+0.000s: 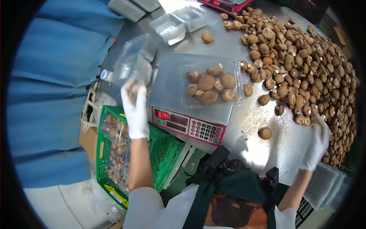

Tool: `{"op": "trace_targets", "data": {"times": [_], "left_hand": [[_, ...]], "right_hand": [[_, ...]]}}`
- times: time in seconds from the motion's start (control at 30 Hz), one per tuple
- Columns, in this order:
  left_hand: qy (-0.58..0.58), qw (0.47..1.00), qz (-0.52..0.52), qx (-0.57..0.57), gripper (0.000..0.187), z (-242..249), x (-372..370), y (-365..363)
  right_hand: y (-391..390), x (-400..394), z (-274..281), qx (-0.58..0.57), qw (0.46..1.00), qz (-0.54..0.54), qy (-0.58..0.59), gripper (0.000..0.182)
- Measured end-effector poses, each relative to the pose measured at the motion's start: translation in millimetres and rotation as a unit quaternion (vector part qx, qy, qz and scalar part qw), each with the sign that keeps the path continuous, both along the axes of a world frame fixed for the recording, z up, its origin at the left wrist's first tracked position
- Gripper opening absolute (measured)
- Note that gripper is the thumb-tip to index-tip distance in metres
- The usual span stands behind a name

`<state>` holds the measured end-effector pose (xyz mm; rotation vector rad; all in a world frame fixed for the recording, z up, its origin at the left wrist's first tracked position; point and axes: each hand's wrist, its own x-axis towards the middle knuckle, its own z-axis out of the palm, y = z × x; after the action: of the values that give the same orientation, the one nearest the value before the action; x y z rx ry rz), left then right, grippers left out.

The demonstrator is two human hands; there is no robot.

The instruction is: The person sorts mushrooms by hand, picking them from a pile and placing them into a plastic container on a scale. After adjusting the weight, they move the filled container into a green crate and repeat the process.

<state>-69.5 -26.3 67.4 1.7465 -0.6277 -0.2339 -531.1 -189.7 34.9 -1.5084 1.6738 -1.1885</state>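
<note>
My left hand (135,108), in a white glove, is raised just left of the scale (167,80), its fingers curled round something brownish that is blurred. On the scale's plate lies a clear plastic tray (185,100) holding several brown mushrooms (207,83); the red display reads 0.195. My right hand (317,143), also gloved, is at the lower edge of the big mushroom pile (301,76), fingers apart and touching mushrooms there. A single mushroom (265,133) lies on the metal table (244,149) between the scale and my right hand.
Empty clear trays (167,28) stand behind the scale, with more (133,66) to its left. A green crate (101,160) with packed mushrooms is below my left hand. Clear lids or trays (324,183) are stacked at lower right. Another red scale (228,5) stands at the back.
</note>
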Motion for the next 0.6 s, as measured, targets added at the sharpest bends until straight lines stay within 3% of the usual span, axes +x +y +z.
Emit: {"op": "trace_targets", "data": {"times": [0.1,0.13,0.17,0.23,0.3,0.37,0.43,0.47,0.5,0.57,0.6], "left_hand": [[-0.116,0.987,-0.112,-0.027,0.043,30.3,2.0,-38.0],[-0.134,0.98,-0.147,0.015,0.045,37.0,-1.7,-51.5],[-0.178,0.965,-0.186,0.047,0.049,33.5,-1.0,-70.7],[-0.298,0.904,-0.274,0.134,0.067,24.4,-5.9,-102.7],[-0.447,0.792,-0.329,0.255,0.094,-22.3,15.7,-129.3],[-0.287,0.793,-0.393,0.367,0.094,-26.2,21.6,-140.5],[-0.236,0.782,-0.415,0.401,0.063,-5.4,22.0,-135.2],[-0.238,0.803,-0.4,0.372,0.058,-7.6,22.9,-121.5],[-0.133,0.832,-0.383,0.379,0.05,-1.3,17.5,-105.2],[0.111,0.859,-0.385,0.319,0.039,-12.1,24.7,-71.2],[0.122,0.872,-0.379,0.284,0.036,-24.7,35.2,-51.9]], "right_hand": [[32.9,-155.4,2.1,-0.119,0.95,-0.15,0.245,0.036],[54.9,-203.2,9.5,-0.099,0.847,-0.204,0.481,0.039],[70.0,-233.6,15.5,-0.106,0.751,-0.217,0.614,0.042],[100.7,-281.3,2.7,0.169,0.795,-0.274,0.515,0.051],[114.7,-304.9,-3.3,0.157,0.825,-0.255,0.479,0.051],[132.3,-335.7,-7.7,0.152,0.848,-0.22,0.458,0.051],[136.0,-388.2,-7.5,0.142,0.868,-0.155,0.449,0.051],[134.8,-445.4,-20.9,0.196,0.874,-0.127,0.427,0.052],[147.6,-303.4,34.7,0.039,0.911,-0.125,0.391,0.03],[147.3,-309.8,47.3,0.192,0.951,-0.21,0.119,0.054],[149.0,-309.8,53.7,0.189,0.962,-0.187,0.067,0.048]]}}
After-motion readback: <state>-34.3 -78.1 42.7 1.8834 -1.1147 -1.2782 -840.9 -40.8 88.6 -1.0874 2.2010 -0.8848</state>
